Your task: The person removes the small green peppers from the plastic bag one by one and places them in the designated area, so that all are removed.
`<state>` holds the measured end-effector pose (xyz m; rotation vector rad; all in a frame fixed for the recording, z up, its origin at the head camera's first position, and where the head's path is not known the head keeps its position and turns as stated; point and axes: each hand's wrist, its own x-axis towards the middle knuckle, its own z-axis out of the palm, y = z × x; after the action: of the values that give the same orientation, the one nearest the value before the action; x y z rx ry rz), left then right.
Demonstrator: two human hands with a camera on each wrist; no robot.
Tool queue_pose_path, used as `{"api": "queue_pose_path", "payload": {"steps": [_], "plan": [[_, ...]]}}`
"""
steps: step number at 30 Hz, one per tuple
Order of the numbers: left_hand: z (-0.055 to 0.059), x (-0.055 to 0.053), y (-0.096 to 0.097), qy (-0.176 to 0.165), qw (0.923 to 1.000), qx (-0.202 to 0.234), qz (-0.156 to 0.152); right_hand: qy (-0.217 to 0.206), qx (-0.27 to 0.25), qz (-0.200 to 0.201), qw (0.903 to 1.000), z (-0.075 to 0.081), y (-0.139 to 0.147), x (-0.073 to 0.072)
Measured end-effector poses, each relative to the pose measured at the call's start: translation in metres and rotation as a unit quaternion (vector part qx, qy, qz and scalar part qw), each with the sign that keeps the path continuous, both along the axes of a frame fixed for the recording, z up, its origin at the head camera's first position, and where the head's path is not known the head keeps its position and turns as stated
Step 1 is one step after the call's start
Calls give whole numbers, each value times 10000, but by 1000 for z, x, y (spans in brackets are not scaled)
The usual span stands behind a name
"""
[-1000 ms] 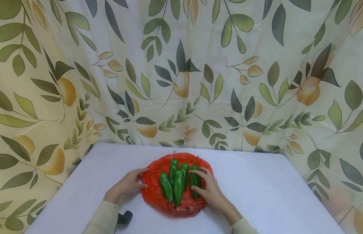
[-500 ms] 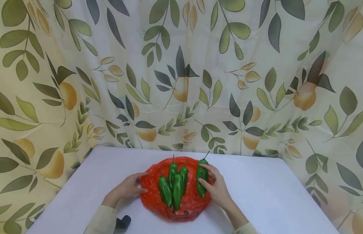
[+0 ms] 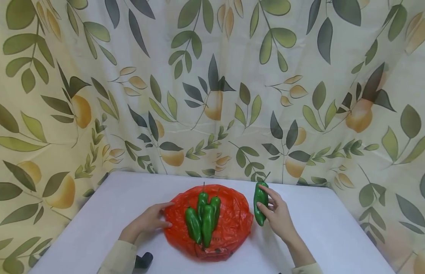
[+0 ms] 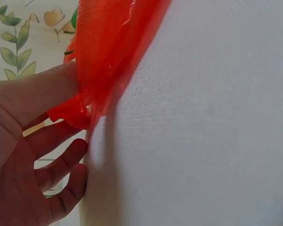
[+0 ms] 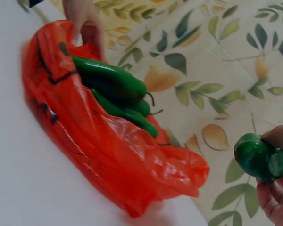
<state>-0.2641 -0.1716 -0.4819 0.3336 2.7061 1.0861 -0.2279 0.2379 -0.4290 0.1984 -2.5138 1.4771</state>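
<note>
head view: nearest to us are two pale sleeves (image 3: 120,257) and, beside the left one, one black object (image 3: 144,260) that we cannot identify. beyond them we count two hands. the left hand (image 3: 148,219) is at the left edge of one red plastic bag (image 3: 233,232); from its wrist view we see the edge pinched between thumb and fingers, the other fingers loosely bent and slightly apart. the right hand (image 3: 278,213) has thumb and fingers clamped on one green pepper (image 3: 260,203), held just right of the bag and apart from it, its stem pointing away from us. we count four more peppers (image 3: 207,224) bunched together on the bag, stems also to the far side. all this is over one white table (image 3: 335,232), and behind it we see one leaf-and-fruit patterned curtain (image 3: 246,125).
</note>
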Motion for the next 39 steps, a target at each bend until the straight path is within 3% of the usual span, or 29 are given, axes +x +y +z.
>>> {"api": "queue_pose_path", "payload": {"steps": [8, 16, 23, 39], "plan": [[1, 0, 0, -143, 9996, -56, -249, -511, -65, 48, 9987, 3, 19, 3], [-5, 0, 0, -220, 9993, -35, -305, -967, -5, 140, 9952, -12, 23, 3], [-7, 1, 1, -34, 9997, 22, -245, -1023, 126, 101, 9946, -21, 27, 0], [-2, 2, 3, -102, 9996, -201, -194, -1185, 285, 56, 9925, -28, 32, -3]]}}
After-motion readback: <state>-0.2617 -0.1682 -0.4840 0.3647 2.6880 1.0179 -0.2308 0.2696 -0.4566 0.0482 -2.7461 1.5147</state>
